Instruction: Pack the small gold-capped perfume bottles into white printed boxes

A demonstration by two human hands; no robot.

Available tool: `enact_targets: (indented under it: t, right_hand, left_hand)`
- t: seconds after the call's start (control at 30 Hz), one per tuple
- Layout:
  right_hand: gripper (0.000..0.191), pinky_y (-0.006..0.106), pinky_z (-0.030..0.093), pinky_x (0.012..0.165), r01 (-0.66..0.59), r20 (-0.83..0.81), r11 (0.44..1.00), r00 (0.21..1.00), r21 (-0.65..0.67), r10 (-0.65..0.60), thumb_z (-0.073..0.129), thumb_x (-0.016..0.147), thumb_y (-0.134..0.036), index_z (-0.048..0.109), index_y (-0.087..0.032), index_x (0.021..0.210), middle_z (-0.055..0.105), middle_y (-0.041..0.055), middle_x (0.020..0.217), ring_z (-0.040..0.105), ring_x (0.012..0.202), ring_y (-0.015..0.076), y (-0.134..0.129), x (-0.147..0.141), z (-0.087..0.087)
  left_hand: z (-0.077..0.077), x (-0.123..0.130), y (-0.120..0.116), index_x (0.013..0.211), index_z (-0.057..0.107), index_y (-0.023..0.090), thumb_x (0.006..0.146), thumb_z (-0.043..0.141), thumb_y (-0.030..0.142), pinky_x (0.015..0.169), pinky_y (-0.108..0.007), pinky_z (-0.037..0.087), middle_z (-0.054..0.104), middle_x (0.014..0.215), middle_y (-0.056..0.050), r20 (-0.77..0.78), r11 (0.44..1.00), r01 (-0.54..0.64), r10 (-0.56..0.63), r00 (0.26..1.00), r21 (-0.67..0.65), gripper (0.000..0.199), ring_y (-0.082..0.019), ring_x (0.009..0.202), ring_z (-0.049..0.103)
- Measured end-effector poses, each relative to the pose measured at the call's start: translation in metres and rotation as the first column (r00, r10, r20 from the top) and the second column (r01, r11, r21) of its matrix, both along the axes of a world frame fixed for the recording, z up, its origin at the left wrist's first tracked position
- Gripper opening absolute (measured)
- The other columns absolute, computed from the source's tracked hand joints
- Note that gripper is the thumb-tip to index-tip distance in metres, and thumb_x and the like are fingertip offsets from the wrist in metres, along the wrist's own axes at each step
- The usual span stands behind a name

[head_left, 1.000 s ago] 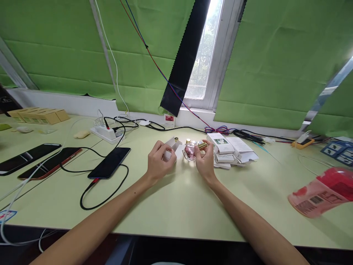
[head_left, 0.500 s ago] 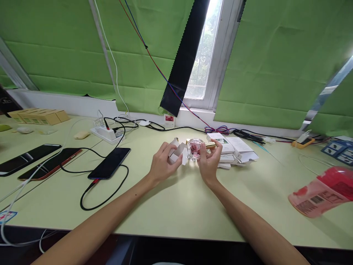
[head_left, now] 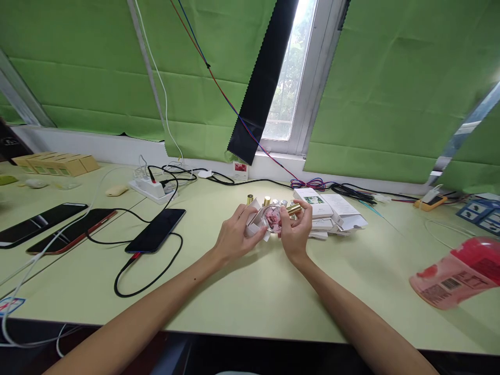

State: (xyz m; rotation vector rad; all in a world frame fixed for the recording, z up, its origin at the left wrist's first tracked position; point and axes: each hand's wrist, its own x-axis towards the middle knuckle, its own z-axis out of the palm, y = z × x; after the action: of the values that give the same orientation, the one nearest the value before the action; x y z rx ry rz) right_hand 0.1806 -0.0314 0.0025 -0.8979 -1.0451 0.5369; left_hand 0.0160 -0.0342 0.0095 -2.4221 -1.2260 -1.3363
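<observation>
Up front, the pale table point(head_left: 253, 297) runs wide, both forearms reaching across it, and the pink-and-red container point(head_left: 453, 273) sits off to the right. A dark phone point(head_left: 156, 230) lies to the left, its black cable looping toward us.

Now to the middle, where it's all happening! The left hand point(head_left: 236, 234) is curled around a small white carton point(head_left: 252, 221), gripping it with the flaps loose. Opposite, the right hand point(head_left: 296, 225) closes on the glass bottle point(head_left: 272, 217), the one with the pink flower look, its gold part point(head_left: 294, 209) up in the fingers. The bottle is right at the carton, overlapping it in view; whether they touch, I cannot tell.

So where do we stand? Midway, I'd judge: the bottle's body is in plain sight, not enclosed, the carton isn't shut, and neither piece is set down. Just behind, gold-topped items point(head_left: 250, 199) stand on the table, partly hidden. Beside the right hand, there's a heap of white boxes point(head_left: 318, 211) with a printed sheet point(head_left: 344, 208); whether those boxes are full, the view doesn't say.

Farther back, bundled cables point(head_left: 312, 184) trail along the wall under the window point(head_left: 287, 78) and green blinds point(head_left: 383, 94).
</observation>
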Motion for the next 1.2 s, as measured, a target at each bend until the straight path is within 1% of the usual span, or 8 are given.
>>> enact_targets:
  t: [0.1,0.2,0.33,0.53,0.7,0.87,1.1,1.2]
  right_hand:
    - [0.041,0.022,0.048,0.044,0.005,-0.006,1.000,1.000,-0.027,-0.005,0.070,0.087,-0.046,0.049,-0.021,0.112,0.058,-0.0021,0.084,0.055,0.049,0.0085,-0.0005,0.0007,0.0006]
    - [0.039,0.022,0.047,0.043,0.013,-0.015,0.999,1.000,-0.046,-0.014,0.070,0.086,-0.045,0.049,-0.021,0.109,0.057,-0.0034,0.080,0.053,0.048,0.0084,-0.0001,0.0015,0.0009]
    - [0.037,0.023,0.049,0.048,0.052,-0.002,0.997,0.999,-0.053,-0.052,0.070,0.084,-0.044,0.051,-0.021,0.106,0.057,-0.0025,0.080,0.057,0.056,0.0108,-0.0002,0.0019,0.0024]
    - [0.035,0.025,0.050,0.055,0.123,0.031,0.991,0.992,-0.045,-0.122,0.070,0.082,-0.042,0.052,-0.021,0.103,0.059,-0.0008,0.082,0.060,0.066,0.0140,-0.0010,0.0011,0.0044]
    - [0.035,0.029,0.052,0.062,0.172,0.063,0.983,0.984,-0.067,-0.168,0.069,0.081,-0.041,0.051,-0.021,0.104,0.061,0.0006,0.084,0.062,0.070,0.0162,-0.0006,0.0012,0.0038]
    - [0.034,0.030,0.052,0.067,0.202,0.097,0.977,0.976,-0.073,-0.195,0.067,0.081,-0.041,0.052,-0.021,0.103,0.062,0.0008,0.085,0.062,0.070,0.0165,0.0008,0.0019,0.0025]
    - [0.034,0.032,0.050,0.072,0.245,0.129,0.964,0.964,-0.105,-0.231,0.068,0.079,-0.041,0.053,-0.021,0.102,0.064,0.0004,0.085,0.063,0.072,0.0174,0.0017,0.0013,0.0017]
    - [0.035,0.032,0.050,0.075,0.245,0.138,0.964,0.963,-0.106,-0.230,0.069,0.078,-0.040,0.053,-0.021,0.102,0.064,0.0011,0.088,0.063,0.075,0.0180,0.0023,0.0004,0.0006]
  left_hand:
    - [-0.0009,-0.0008,-0.0006,0.116,0.053,0.022,0.094,0.059,0.046,0.061,-0.026,0.048,0.060,0.104,-0.005,-0.019,0.999,0.024,-0.025,0.999,-0.025,0.034,-0.016,0.079,0.061]
    - [-0.0021,-0.0014,-0.0010,0.122,0.052,0.022,0.094,0.059,0.050,0.061,-0.026,0.050,0.059,0.112,-0.007,-0.041,0.998,0.058,-0.060,0.997,-0.038,0.040,-0.017,0.082,0.064]
    - [-0.0032,-0.0009,-0.0012,0.128,0.048,0.023,0.093,0.061,0.053,0.059,-0.027,0.052,0.058,0.121,-0.009,-0.089,0.995,0.098,-0.101,0.991,-0.029,0.048,-0.017,0.083,0.066]
    - [-0.0031,-0.0011,-0.0010,0.136,0.042,0.027,0.091,0.063,0.053,0.060,-0.027,0.054,0.056,0.125,-0.009,-0.121,0.991,0.128,-0.132,0.984,-0.044,0.055,-0.018,0.086,0.068]
    - [-0.0041,0.0002,-0.0014,0.141,0.037,0.029,0.091,0.063,0.054,0.057,-0.028,0.053,0.054,0.129,-0.010,-0.157,0.990,0.105,-0.119,0.981,-0.090,0.061,-0.016,0.078,0.068]
    - [-0.0054,0.0022,-0.0019,0.141,0.036,0.029,0.093,0.061,0.050,0.055,-0.028,0.051,0.051,0.132,-0.011,-0.199,0.988,0.080,-0.106,0.974,-0.135,0.058,-0.013,0.071,0.067]
    - [-0.0050,0.0038,-0.0047,0.143,0.034,0.029,0.096,0.057,0.050,0.053,-0.027,0.050,0.052,0.128,-0.011,-0.248,0.993,0.037,-0.065,0.967,-0.115,0.057,-0.017,0.078,0.068]
    - [-0.0069,0.0054,-0.0052,0.144,0.036,0.029,0.097,0.055,0.049,0.054,-0.027,0.051,0.052,0.129,-0.012,-0.284,0.993,0.043,-0.073,0.956,-0.113,0.054,-0.019,0.083,0.069]
